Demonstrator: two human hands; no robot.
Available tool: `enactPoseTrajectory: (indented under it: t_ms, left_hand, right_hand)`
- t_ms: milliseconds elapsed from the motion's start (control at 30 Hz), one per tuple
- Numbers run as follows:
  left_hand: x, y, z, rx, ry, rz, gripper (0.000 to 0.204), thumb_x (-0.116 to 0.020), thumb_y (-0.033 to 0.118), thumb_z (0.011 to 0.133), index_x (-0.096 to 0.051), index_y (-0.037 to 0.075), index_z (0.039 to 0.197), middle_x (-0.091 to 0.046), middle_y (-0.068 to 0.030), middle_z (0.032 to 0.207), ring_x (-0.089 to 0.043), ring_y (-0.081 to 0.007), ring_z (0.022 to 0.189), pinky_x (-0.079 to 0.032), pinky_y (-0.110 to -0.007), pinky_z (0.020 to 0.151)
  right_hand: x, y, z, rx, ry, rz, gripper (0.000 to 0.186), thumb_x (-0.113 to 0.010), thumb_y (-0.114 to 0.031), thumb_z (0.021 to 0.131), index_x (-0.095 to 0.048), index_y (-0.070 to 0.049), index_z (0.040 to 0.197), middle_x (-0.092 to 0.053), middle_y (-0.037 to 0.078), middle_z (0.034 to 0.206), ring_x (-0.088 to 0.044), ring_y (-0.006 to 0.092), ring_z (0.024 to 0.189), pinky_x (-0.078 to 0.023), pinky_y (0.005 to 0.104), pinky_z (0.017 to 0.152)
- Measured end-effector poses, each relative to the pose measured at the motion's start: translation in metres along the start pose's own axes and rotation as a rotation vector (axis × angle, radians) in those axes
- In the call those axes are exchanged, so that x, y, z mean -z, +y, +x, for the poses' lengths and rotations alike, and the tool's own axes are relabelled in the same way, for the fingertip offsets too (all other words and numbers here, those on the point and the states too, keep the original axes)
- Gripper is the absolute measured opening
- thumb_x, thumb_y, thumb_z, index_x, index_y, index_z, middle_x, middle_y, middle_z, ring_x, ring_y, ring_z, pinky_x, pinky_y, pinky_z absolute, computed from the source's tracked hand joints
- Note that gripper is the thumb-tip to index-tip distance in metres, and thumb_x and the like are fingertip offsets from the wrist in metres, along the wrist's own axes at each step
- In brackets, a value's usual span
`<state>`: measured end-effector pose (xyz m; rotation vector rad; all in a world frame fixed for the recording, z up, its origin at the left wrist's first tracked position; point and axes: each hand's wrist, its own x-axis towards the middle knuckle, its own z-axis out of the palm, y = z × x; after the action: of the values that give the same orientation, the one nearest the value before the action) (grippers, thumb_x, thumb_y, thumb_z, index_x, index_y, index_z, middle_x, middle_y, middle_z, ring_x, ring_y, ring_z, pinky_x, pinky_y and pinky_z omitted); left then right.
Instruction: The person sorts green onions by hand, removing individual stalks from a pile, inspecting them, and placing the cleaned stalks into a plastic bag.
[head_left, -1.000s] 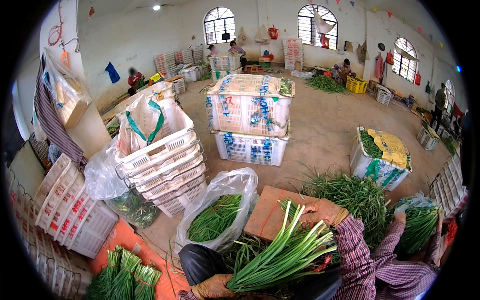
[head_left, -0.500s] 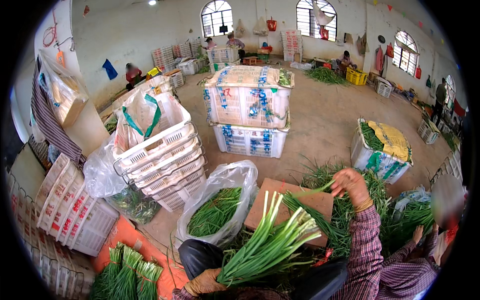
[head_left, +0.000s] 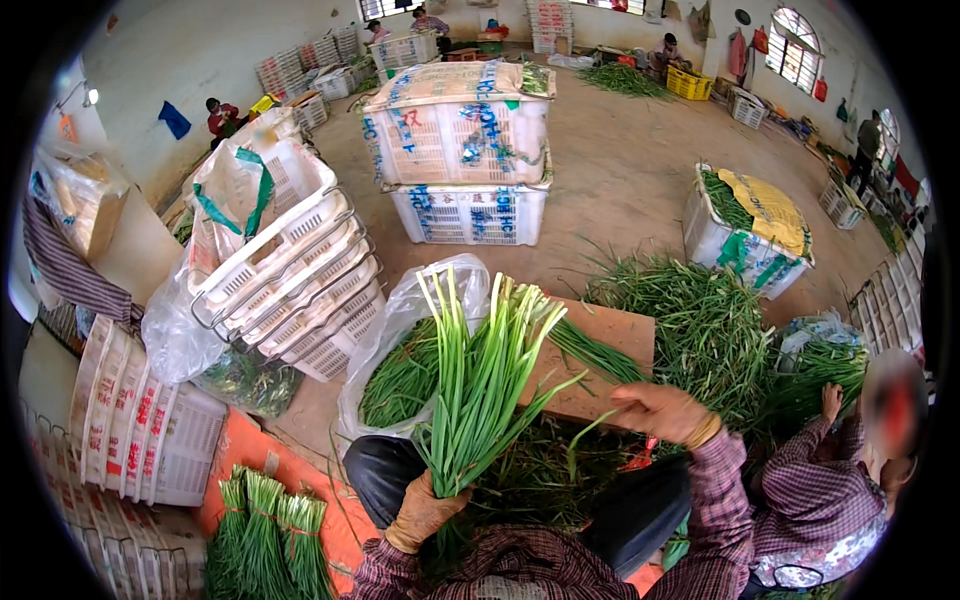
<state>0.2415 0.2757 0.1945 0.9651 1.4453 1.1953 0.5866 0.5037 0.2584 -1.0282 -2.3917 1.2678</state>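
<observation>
Bunch [head_left: 490, 375] gripped low, pale ends fanning

Left hand [head_left: 425, 512] is closed round the bunch's leafy lower part, holding it upright in front of the bag [head_left: 470, 270]. No tie shows on it, so outer stalks could slide out if those fingers slackened. Right hand [head_left: 660, 413] is loosely open near the board [head_left: 570, 390]; whether it pinches the stray stalk [head_left: 577, 438] beside it, I cannot tell. If loose, that could drop among the trimmings [head_left: 545, 470] between the legs [head_left: 380, 480]. Behind the bunch, the bag's rim could snag its ends. Crates [head_left: 300, 270] stand left; a heap [head_left: 690, 340] lies right.
</observation>
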Motion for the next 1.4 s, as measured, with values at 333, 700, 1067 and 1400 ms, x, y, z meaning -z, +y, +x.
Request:
enactPoseTrajectory:
  t_ms: [333,700,1067,1400]
  left_hand:
    - [-0.004,-0.002,-0.003,-0.018,-0.11,0.151,0.032,-0.074,0.001,0.081,-0.068,0.003,0.113,-0.071,-0.0023,0.1,-0.063,-0.0099,0.087,-0.051,-0.026,0.076]
    - [-0.024,-0.003,-0.015,-0.031,-0.186,-0.007,0.033,-0.072,-0.002,0.083,-0.068,0.006,0.114,-0.071,-0.0036,0.103,-0.064,-0.0126,0.092,-0.052,-0.029,0.081]
    - [-0.021,-0.02,-0.013,0.089,-0.238,-0.173,0.031,-0.071,-0.002,0.083,-0.068,0.004,0.114,-0.072,-0.0044,0.104,-0.066,-0.0159,0.096,-0.052,-0.031,0.086]
    - [-0.027,-0.013,-0.006,0.067,-0.245,-0.191,0.031,-0.07,-0.004,0.084,-0.068,0.003,0.114,-0.071,-0.0066,0.108,-0.066,-0.0174,0.099,-0.053,-0.031,0.087]
  right_hand:
    - [0.021,-0.118,0.082,0.376,0.454,-0.26,0.06,-0.072,-0.039,0.088,-0.056,-0.004,0.133,-0.062,0.016,0.127,-0.056,0.0294,0.122,-0.044,0.0363,0.104]
    - [0.017,-0.093,0.116,0.149,0.538,0.681,0.02,-0.064,-0.02,0.097,-0.064,-0.005,0.11,-0.062,-0.003,0.082,-0.053,0.0041,0.067,-0.049,0.0231,0.061]
    - [0.058,-0.111,0.041,0.35,0.38,0.766,0.025,-0.058,-0.026,0.1,-0.065,-0.004,0.11,-0.055,-0.003,0.068,-0.048,0.0045,0.052,-0.041,0.024,0.048]
    - [0.02,-0.111,0.051,0.348,0.632,-0.709,0.028,-0.072,-0.025,0.082,-0.071,-0.012,0.107,-0.069,0.005,0.105,-0.066,0.0261,0.097,-0.052,0.0367,0.083]
